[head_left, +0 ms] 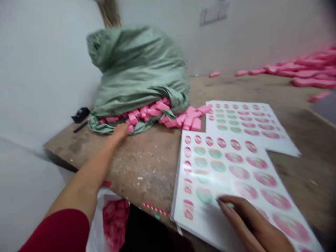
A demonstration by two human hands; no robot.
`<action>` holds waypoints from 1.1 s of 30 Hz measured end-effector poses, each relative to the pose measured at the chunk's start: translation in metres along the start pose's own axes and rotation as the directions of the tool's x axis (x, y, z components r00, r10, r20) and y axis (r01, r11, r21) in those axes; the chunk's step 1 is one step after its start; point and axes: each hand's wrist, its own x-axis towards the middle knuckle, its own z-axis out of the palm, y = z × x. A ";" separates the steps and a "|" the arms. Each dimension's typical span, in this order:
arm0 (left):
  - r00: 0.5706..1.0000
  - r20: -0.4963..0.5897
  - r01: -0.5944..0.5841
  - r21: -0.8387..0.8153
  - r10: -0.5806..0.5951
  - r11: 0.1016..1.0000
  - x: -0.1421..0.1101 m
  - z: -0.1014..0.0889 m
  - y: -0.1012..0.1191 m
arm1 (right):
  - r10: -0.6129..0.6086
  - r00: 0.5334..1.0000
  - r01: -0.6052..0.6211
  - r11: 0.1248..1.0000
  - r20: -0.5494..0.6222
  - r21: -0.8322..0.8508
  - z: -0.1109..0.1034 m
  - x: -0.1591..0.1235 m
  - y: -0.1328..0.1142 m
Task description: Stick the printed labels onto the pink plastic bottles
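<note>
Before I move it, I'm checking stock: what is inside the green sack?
Pink blocks show in the open mouth of the green sack, with the left hand at its near edge. Whatever lies deeper is covered by the fabric and cannot be seen.

Here's the table (147,154), brown, scuffed and stained, its near edge running slantwise below, a red-and-white strip (156,209) stuck along it! Up at the back left slumps a big green sack (141,66), mouth down on the wood, and pink blocks (194,119) come tumbling out to its right! Just left of the sack, a small black object (80,114), too blurred to name, and a dark stick (80,127) beside it! Over on the right, two lots of sticker sheets (225,171), the front one overlapping the back! White flecks (140,178) dot the middle, and far right there's a heap of pink pieces (312,68), a few strays trailing leftward
</note>
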 end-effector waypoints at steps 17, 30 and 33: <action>0.684 0.634 0.710 -0.693 0.359 -0.128 -0.191 0.060 0.141 | -0.146 0.964 0.201 0.948 0.222 -0.248 -0.011 -0.004 -0.040; 0.751 0.618 0.654 -0.744 0.232 -0.134 -0.204 0.083 0.156 | -0.215 0.958 0.274 0.885 0.191 -0.377 -0.007 -0.003 -0.044; 0.757 0.603 0.643 -0.755 0.252 -0.127 -0.205 0.084 0.155 | -0.212 0.956 0.277 0.876 0.201 -0.394 -0.007 -0.004 -0.045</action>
